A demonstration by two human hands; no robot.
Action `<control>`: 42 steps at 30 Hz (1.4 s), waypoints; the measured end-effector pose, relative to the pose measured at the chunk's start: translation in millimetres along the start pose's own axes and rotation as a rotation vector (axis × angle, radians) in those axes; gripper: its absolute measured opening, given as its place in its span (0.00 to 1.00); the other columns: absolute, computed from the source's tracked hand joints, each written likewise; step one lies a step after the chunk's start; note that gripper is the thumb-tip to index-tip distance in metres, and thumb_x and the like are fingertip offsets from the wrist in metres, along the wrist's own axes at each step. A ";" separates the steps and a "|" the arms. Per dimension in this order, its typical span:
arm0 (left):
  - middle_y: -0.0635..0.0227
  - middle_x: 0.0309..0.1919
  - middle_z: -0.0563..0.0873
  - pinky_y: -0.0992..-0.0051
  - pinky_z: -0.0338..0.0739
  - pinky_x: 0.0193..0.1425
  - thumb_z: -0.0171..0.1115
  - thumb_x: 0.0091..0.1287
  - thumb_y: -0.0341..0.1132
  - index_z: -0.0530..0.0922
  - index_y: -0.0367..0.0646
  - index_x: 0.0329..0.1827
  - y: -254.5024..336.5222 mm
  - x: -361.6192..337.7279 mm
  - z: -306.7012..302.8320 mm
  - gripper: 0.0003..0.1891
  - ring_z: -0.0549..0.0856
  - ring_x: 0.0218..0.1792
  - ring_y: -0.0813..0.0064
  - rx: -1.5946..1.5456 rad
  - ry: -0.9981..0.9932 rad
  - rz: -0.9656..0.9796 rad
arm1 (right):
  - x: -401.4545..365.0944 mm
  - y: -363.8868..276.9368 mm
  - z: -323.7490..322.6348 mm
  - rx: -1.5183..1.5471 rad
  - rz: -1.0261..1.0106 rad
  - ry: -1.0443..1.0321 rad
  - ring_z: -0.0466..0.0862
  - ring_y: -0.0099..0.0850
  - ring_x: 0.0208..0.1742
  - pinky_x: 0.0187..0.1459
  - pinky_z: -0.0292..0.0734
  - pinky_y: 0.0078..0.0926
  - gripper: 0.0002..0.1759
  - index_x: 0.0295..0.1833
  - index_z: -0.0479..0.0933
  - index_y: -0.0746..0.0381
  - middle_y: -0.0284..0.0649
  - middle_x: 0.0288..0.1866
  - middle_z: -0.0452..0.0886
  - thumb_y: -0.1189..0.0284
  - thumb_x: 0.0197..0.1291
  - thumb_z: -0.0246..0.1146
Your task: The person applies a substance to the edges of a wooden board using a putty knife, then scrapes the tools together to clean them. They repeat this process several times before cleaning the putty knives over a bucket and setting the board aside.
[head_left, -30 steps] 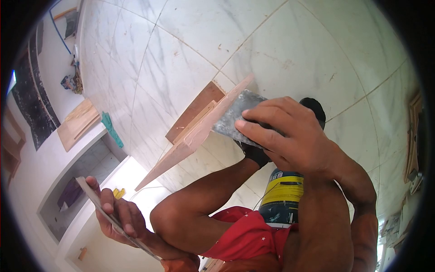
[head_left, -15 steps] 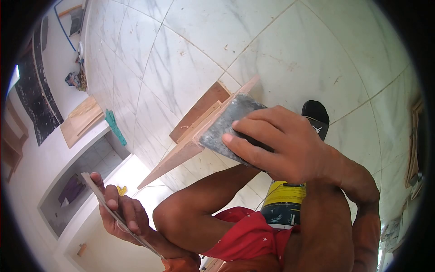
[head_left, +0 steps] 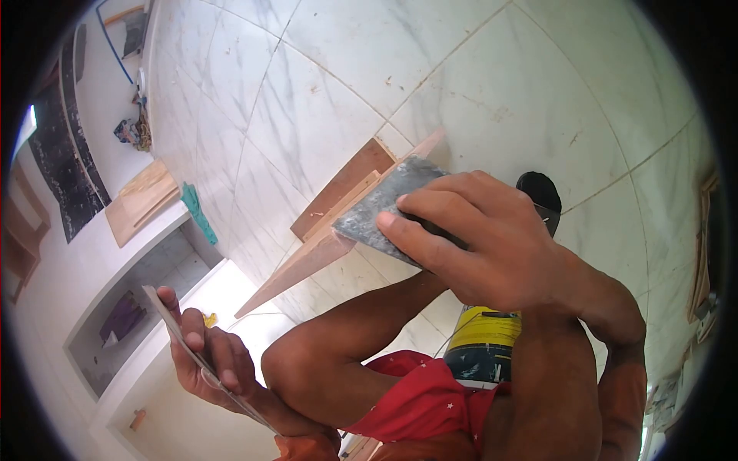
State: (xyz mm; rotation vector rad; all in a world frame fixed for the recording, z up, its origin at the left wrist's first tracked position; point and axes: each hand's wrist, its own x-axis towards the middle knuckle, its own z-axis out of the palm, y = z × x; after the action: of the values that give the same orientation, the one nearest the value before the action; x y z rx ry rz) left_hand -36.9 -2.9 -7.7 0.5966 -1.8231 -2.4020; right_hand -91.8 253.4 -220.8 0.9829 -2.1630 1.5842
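My right hand (head_left: 492, 238) is closed around a wide, grey-stained putty knife (head_left: 384, 211). Its blade lies against the upper edge of a long pinkish wooden board (head_left: 296, 273), hiding part of it. The board stands on edge, slanting across the view. Lower left, my left hand (head_left: 207, 353) grips a thin flat plate (head_left: 178, 332), seen almost edge-on, with the fingertips over one face. What lies on the plate's other face is hidden.
A brown wooden piece (head_left: 342, 188) lies behind the board on the marble-look tiles (head_left: 330, 92). A yellow and dark bucket (head_left: 484, 338) sits between my legs. Wood sheets (head_left: 142, 201) and a green cloth (head_left: 198, 213) rest on a white ledge at left.
The putty knife has shifted slightly up and left along the board's edge, its blade at a slightly different tilt. My left hand with the plate has hardly moved.
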 end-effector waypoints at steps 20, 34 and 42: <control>0.57 0.39 0.79 0.79 0.71 0.07 0.43 0.80 0.33 0.49 0.33 0.77 -0.5 -0.1 0.2 0.27 0.79 0.12 0.71 -0.004 0.016 0.004 | -10.5 2.0 4.5 0.006 0.053 -0.057 0.82 0.40 0.43 0.39 0.81 0.33 0.26 0.57 0.79 0.69 0.46 0.46 0.80 0.75 0.48 0.65; 0.58 0.40 0.79 0.79 0.70 0.07 0.42 0.80 0.34 0.49 0.33 0.78 -0.9 -2.4 1.1 0.27 0.78 0.12 0.72 0.015 0.011 -0.005 | -3.5 1.1 -11.7 0.096 0.123 -0.074 0.83 0.42 0.40 0.39 0.82 0.36 0.31 0.57 0.80 0.68 0.46 0.45 0.81 0.82 0.39 0.69; 0.57 0.40 0.80 0.79 0.70 0.06 0.41 0.81 0.34 0.48 0.33 0.78 0.4 -0.2 -3.8 0.27 0.80 0.12 0.72 -0.002 -0.014 -0.010 | 4.1 -4.9 -5.8 0.090 0.068 -0.115 0.83 0.40 0.41 0.38 0.81 0.33 0.29 0.55 0.80 0.65 0.44 0.45 0.81 0.78 0.41 0.70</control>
State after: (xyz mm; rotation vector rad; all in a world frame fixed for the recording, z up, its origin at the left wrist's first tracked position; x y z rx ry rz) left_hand -35.5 -6.5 -8.1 0.5910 -1.8272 -2.4207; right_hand -92.5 256.4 -212.8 1.0623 -2.2404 1.7093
